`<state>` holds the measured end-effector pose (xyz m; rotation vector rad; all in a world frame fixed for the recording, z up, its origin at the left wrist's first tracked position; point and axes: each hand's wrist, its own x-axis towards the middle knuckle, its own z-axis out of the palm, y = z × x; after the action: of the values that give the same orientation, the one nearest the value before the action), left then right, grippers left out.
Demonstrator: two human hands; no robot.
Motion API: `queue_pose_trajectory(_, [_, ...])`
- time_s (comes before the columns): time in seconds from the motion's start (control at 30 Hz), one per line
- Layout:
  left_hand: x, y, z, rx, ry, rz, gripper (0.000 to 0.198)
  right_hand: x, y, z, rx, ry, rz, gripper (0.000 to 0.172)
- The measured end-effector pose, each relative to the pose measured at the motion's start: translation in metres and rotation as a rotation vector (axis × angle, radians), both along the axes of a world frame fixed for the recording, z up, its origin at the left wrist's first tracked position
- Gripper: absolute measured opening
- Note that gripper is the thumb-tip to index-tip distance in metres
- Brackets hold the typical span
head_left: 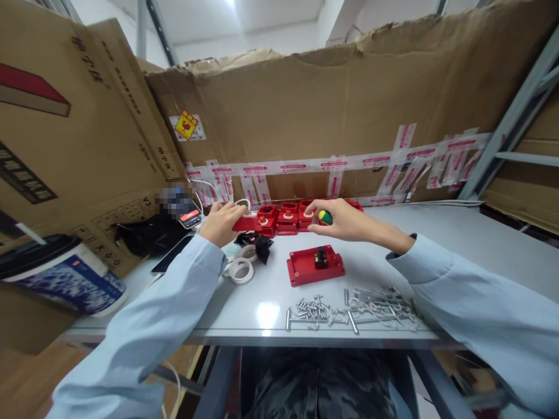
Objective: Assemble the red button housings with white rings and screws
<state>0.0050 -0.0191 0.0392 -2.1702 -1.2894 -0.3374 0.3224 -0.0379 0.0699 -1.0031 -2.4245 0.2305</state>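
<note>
My left hand [219, 223] is at the left end of the row of red plastic boxes, its fingers closed on the edge of the leftmost red box [248, 224]. In my right hand [343, 220] is a screwdriver [325, 217]; only its yellow-and-green handle end shows. My right thumb and forefinger are close to the boxes' round buttons, but whether they touch is unclear. Nearer to me lies a separate open red housing [301, 267] with a black switch block [321, 258] inside.
Along the front edge lie loose screws [312, 308] and metal hooks and pins [379, 305]. White tape rolls [241, 271] and a black crumpled bag [263, 247] sit left of centre. A phone [172, 254] and a paper cup [65, 279] are farther left. Cardboard [297, 116] walls the back.
</note>
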Motion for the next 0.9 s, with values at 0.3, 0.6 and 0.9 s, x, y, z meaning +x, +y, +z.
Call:
queue_pose_trajectory(0.3, [-0.018,-0.01,-0.024,-0.153,0.117,0.125,0.023,0.01,-0.007,-0.005,-0.027,-0.027,-0.048,0.029])
queue_pose_trajectory(0.6, [-0.013,-0.022,0.0,-0.095,-0.04,0.159,0.028,0.018,-0.007,-0.006,-0.047,0.013,-0.045,0.028])
queue_pose_trajectory(0.9, [0.09,-0.06,0.008,-0.026,-0.207,-0.446,0.02,0.004,-0.042,-0.007,-0.186,0.213,0.109,0.067])
